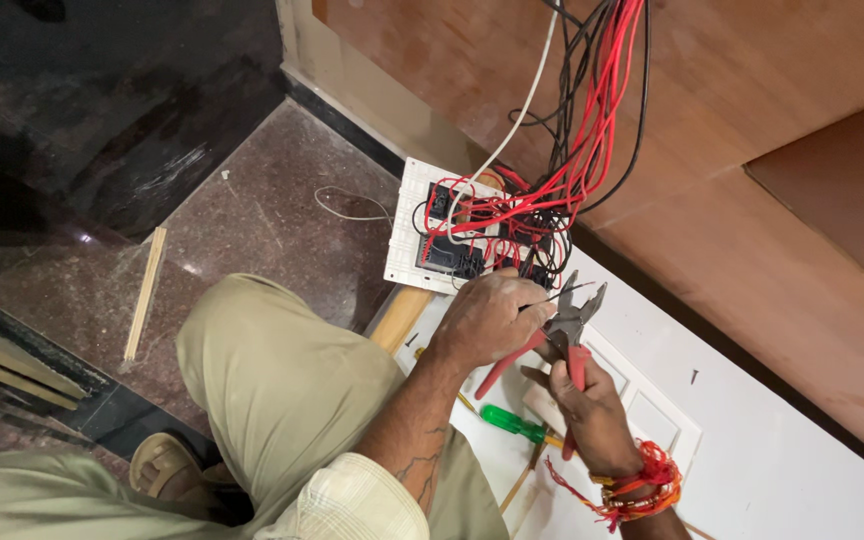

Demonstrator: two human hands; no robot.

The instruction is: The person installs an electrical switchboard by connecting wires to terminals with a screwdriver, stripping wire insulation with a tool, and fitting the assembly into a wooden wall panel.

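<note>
Right hand (592, 405), lower centre-right of frame, clenched round red-handled pliers (567, 325), jaws apart. Left hand (487, 318) just left, pinching a thin wire (567, 292). Above, at centre: white switch plate (407, 235) crammed with red and black wires (512, 215). Below: green screwdriver (510, 424).

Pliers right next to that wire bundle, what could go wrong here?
1. The pliers in the right hand sit open beside dense red and black wires; a neighbouring wire might get nicked.
2. The left hand pinches a wire near the tips; fingers may get caught.
3. The switch plate hangs by its wires, which may strain.
</note>
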